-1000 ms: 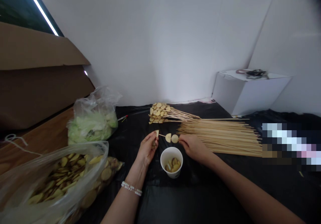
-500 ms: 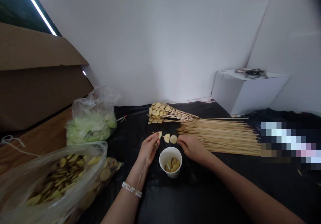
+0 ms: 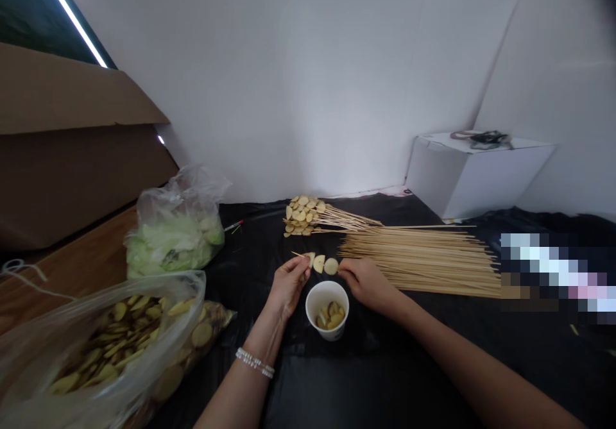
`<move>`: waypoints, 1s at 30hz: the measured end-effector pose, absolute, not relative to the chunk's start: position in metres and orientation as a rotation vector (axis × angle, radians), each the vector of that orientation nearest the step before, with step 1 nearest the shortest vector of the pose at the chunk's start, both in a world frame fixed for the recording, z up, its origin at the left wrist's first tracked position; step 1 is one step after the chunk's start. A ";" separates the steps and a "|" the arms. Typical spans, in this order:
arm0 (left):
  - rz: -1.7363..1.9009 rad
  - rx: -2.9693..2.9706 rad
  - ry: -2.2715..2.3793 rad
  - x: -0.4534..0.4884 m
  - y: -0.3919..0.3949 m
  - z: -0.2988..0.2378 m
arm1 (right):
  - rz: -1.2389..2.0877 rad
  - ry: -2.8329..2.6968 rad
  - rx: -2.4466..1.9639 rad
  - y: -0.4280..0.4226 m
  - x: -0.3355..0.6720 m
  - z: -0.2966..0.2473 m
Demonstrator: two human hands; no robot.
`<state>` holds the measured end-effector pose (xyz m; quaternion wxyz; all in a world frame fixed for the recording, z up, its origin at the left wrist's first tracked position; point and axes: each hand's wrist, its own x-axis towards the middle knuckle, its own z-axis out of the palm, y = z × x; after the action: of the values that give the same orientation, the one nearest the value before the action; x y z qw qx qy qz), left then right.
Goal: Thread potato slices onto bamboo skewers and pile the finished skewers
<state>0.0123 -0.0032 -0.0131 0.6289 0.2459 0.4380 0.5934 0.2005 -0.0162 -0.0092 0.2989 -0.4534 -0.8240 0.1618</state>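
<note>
Between my hands a thin wooden skewer (image 3: 297, 254) lies roughly level above a white paper cup (image 3: 309, 301). Threaded on it are potato slices (image 3: 331, 266): a round one near my right hand and a half-round one beside it. My left hand (image 3: 287, 285) pinches a third potato slice (image 3: 311, 260) on the skewer, whose tip pokes out to the left past the fingers. My right hand (image 3: 364, 281) is closed around the skewer's other end. Several loose slices lie inside the cup.
A pile of filled skewers (image 3: 303, 214) lies at the back beside many bare skewers (image 3: 423, 259). On the left are an open plastic bag of potato slices (image 3: 187, 281) and a bag of pale green pieces (image 3: 178, 249). A white box (image 3: 437, 176) stands back right.
My left hand has slid its potato slice rightward along the skewer, close to the half-round slice. More of the skewer's tip now shows at the left. My right hand stays nearly still.
</note>
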 end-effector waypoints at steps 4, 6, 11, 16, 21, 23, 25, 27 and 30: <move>1.372 0.539 1.022 0.013 -0.004 -0.012 | 0.428 -2.192 -1.198 -0.018 0.200 -0.009; 1.378 0.526 1.023 0.013 -0.004 -0.012 | 0.429 -2.185 -1.203 -0.018 0.201 -0.009; 1.383 0.471 0.973 0.009 -0.001 -0.009 | 0.414 -2.135 -1.210 -0.015 0.203 -0.008; 1.352 0.291 0.823 -0.001 0.003 -0.001 | 0.417 -2.087 -1.219 -0.012 0.206 -0.008; 1.341 0.262 0.694 -0.006 0.001 0.002 | 0.436 -2.058 -1.168 -0.009 0.209 -0.010; 1.354 0.283 0.691 -0.006 0.001 0.002 | 0.434 -2.049 -1.163 -0.009 0.210 -0.010; 1.363 0.311 0.693 -0.006 0.001 0.002 | 0.429 -2.043 -1.165 -0.009 0.210 -0.009; 1.360 0.346 0.700 -0.005 0.001 0.002 | 0.431 -2.043 -1.168 -0.009 0.210 -0.009; 1.348 0.373 0.717 -0.005 0.001 0.001 | 0.441 -2.051 -1.171 -0.010 0.209 -0.008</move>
<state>-0.0047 0.0013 0.0005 0.7069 0.1681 0.3227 0.6066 0.2091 -0.0098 -0.0078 0.3610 -0.4545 -0.7961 0.1713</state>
